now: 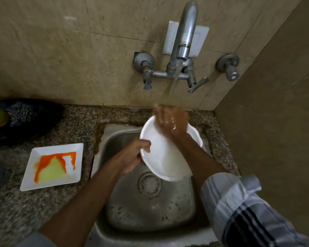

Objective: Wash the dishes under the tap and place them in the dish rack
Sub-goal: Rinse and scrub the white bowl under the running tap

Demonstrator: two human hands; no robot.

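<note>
Over the sink point(125, 207): my white bowl point(166, 157), tilted, under running water from the tap point(184, 32).
Left hand point(132, 157): my fingers point(146, 148) closed on the bowl's left rim, thumb inside.
Right hand point(171, 120): flat inside the bowl, wet and blurred; my fingers spread, gripping nothing.
On the desk point(16, 211), left of the sink: square white plate point(53, 166) smeared orange and yellow.

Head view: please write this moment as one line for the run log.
stage: rinsing | left hand: grip on white bowl rim | right hand: rubbing bowl under water | tap: running | square plate: dirty, on counter
</note>
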